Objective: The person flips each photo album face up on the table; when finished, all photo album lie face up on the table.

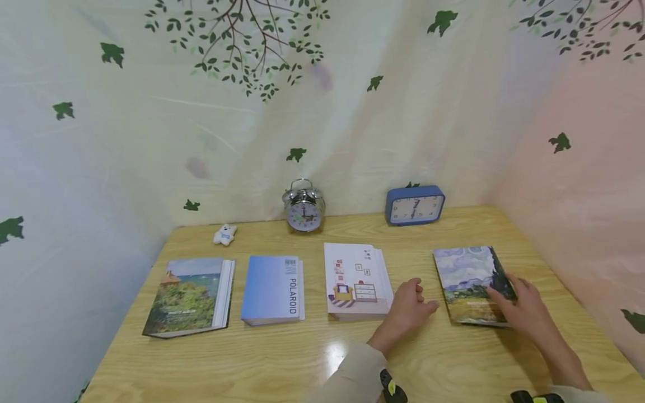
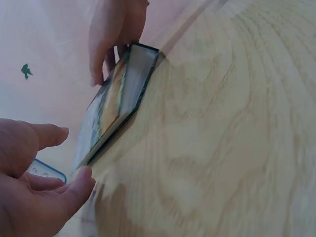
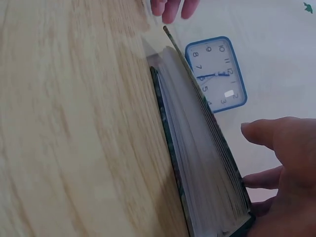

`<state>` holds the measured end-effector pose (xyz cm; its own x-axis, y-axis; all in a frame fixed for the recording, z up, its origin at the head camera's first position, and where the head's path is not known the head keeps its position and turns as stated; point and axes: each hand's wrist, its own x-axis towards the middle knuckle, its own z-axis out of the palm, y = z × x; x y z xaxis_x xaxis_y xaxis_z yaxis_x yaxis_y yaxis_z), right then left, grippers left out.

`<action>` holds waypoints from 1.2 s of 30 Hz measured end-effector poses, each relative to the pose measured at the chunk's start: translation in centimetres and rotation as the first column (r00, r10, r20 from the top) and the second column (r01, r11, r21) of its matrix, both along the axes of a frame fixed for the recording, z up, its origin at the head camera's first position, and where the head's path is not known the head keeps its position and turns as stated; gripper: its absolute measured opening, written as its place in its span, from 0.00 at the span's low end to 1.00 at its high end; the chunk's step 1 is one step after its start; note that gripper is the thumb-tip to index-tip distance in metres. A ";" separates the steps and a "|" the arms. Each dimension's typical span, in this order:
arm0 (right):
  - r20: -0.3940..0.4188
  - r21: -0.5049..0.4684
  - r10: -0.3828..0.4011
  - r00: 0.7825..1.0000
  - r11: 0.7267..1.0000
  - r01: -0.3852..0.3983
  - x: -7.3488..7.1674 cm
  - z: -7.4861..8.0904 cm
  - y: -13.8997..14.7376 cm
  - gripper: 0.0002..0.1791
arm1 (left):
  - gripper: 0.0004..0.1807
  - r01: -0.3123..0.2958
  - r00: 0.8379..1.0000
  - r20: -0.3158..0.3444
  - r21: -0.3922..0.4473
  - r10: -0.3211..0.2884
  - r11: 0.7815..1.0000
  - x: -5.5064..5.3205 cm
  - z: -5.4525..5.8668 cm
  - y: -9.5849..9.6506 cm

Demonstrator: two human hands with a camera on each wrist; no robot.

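A book with a painted landscape cover (image 1: 466,282) lies on the right of the table. My right hand (image 1: 529,308) is at its right edge, the thumb over the cover; in the right wrist view the thumb stands apart from the cover and the other fingers reach the book's edge. My left hand (image 1: 408,308) holds nothing, its fingers loosely bent, between that book and a white book with a drawn room (image 1: 355,282). The left wrist view shows a gap between my left hand (image 2: 44,182) and the landscape book (image 2: 111,106).
A blue Polaroid book (image 1: 267,288) and a book with a seaside garden cover (image 1: 188,294) lie to the left. Along the back stand a small white bear (image 1: 225,234), a silver twin-bell alarm clock (image 1: 304,210) and a blue rectangular clock (image 1: 415,205). Fabric walls rise behind the table.
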<state>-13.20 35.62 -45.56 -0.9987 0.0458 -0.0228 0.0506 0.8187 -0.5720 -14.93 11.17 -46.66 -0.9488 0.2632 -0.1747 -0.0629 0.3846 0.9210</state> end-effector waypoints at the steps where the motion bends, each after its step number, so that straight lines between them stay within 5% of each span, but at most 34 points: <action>1: 0.013 -0.007 0.004 1.000 1.000 -0.004 -0.1 0.0 0.1 0.44 | 0.34 0.003 1.000 0.010 -0.002 -0.003 1.000 0.1 -0.1 0.4; 4: 0.065 -0.029 0.014 0.998 1.000 -0.012 -0.2 -0.1 0.5 0.47 | 0.32 0.004 1.000 0.005 -0.029 -0.004 1.000 0.2 -0.3 1.7; 8: 0.139 -0.023 -0.001 0.990 1.000 0.005 -0.5 -0.2 0.9 0.49 | 0.08 0.025 0.997 -0.075 -0.052 -0.029 0.998 0.1 -0.7 3.2; 12: 0.156 0.003 -0.017 0.988 1.000 0.017 -0.6 -0.6 1.5 0.47 | 0.21 0.044 0.984 -0.170 -0.108 -0.062 0.993 0.3 -0.8 4.0; 20: 0.091 0.023 -0.050 0.995 0.999 0.048 -0.3 -0.9 1.8 0.41 | 0.21 0.034 0.941 -0.325 -0.192 -0.096 0.981 0.3 -1.4 4.1; 29: 0.097 -0.208 -0.106 0.990 0.970 0.124 -0.1 -0.5 1.9 0.40 | 0.17 0.028 0.910 -0.392 -0.262 -0.133 0.965 0.4 -1.7 3.9; 36: 0.135 -0.382 -0.098 0.986 0.913 0.143 -0.5 0.2 1.8 0.41 | 0.17 0.025 0.921 -0.369 -0.273 -0.129 0.962 -0.1 -1.4 4.2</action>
<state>-13.68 37.42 -45.34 -0.9762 0.1308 -0.1732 0.2162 0.5157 -0.8291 -15.05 15.40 -48.01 -0.9349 0.3332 0.1226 0.3108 0.6009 0.7364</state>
